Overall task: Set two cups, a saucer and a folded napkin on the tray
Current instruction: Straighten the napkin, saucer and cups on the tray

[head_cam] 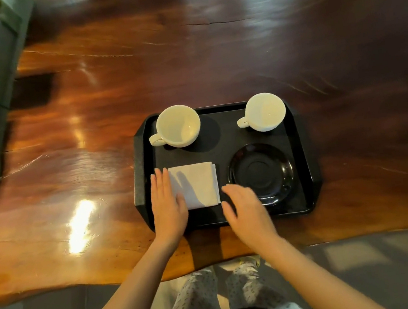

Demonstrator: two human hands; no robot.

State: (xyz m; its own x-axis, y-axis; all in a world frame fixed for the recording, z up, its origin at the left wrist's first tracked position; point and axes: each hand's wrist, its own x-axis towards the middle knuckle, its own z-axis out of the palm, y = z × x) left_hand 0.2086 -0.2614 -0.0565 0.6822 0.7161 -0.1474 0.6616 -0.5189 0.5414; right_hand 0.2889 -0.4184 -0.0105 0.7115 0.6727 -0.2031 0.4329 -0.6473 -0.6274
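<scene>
Counting the load, I log two white cups, left cup [178,126] and right cup [264,111], at the far corners of one black tray [302,157] on the wooden bench [134,67]. One black saucer [261,174] sits near right; one folded napkin [194,185] near left. Left hand [167,206] lies flat, released, overlapping the napkin's left edge. Right hand [247,213], blurred, is open and grasping nothing, partly masking the saucer's near-left rim.

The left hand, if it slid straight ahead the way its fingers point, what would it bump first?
Probably the left cup. The left hand lies flat by the napkin, fingers pointing up the tray toward the cup's handle; only bare tray lies between.
</scene>
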